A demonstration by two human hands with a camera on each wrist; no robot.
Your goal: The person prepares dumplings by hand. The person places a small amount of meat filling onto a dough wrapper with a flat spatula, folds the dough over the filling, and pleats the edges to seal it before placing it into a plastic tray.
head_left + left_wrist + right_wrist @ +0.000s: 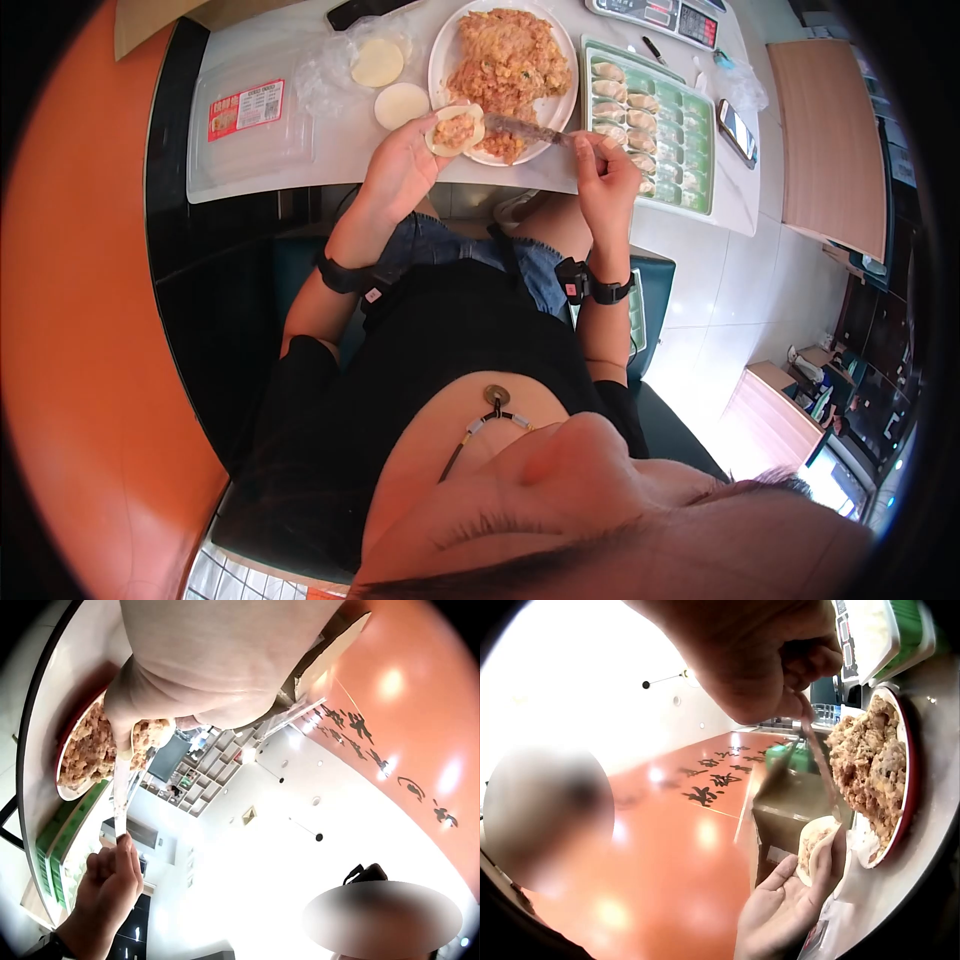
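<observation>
In the head view my left hand (398, 172) holds a round dumpling wrapper (434, 138) at the plate's near edge. Pinkish meat filling (456, 130) lies on the wrapper. The right wrist view shows the thumb and fingers bent about the wrapper's edges. My right hand (607, 182) pinches one end of a narrow flat spatula (530, 130). Its other end reaches the wrapper's right side, and some filling clings to it. Behind both hands, a white plate (550, 108) carries a large mound of meat filling (510, 55).
Right of the plate is a green compartment tray (690, 118) with pleated dumplings (642, 121). More wrappers (401, 106) lie left of the plate, beside a clear plastic box (295, 150). A scale (660, 18) stands at the back right; a phone (738, 132) lies near the right edge.
</observation>
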